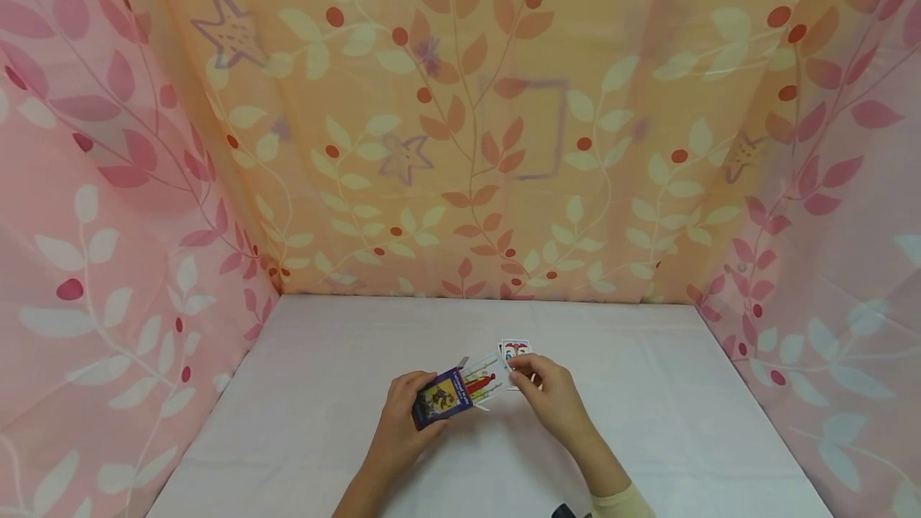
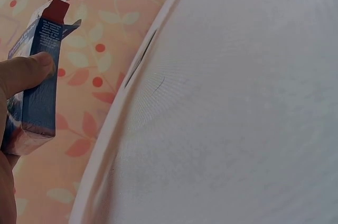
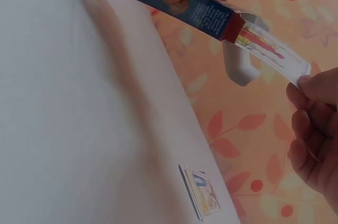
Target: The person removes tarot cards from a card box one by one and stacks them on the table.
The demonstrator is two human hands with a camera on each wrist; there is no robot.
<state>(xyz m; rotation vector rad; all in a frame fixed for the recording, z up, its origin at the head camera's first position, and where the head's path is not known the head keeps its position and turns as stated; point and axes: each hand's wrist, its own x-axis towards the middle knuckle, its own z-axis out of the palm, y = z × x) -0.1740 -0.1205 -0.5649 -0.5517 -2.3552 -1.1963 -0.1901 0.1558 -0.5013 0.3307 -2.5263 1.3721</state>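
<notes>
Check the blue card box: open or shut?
Open. The box has its end flaps spread, and a card pinched by the right hand sticks partway out.

The dark blue box [image 1: 440, 399] reads "Universal Waite" on its front, its side print [image 3: 209, 17] too blurred

I log a fabric-walled booth [image 1: 612, 210]: orange leaf-print cloth [image 1: 460, 126] across the upper frame, a pink left panel [image 1: 93, 278] and a pink right panel [image 1: 849, 302] flanking a white bench [image 1: 345, 342], lower centre. Surrounding room type: I cannot tell.
</notes>
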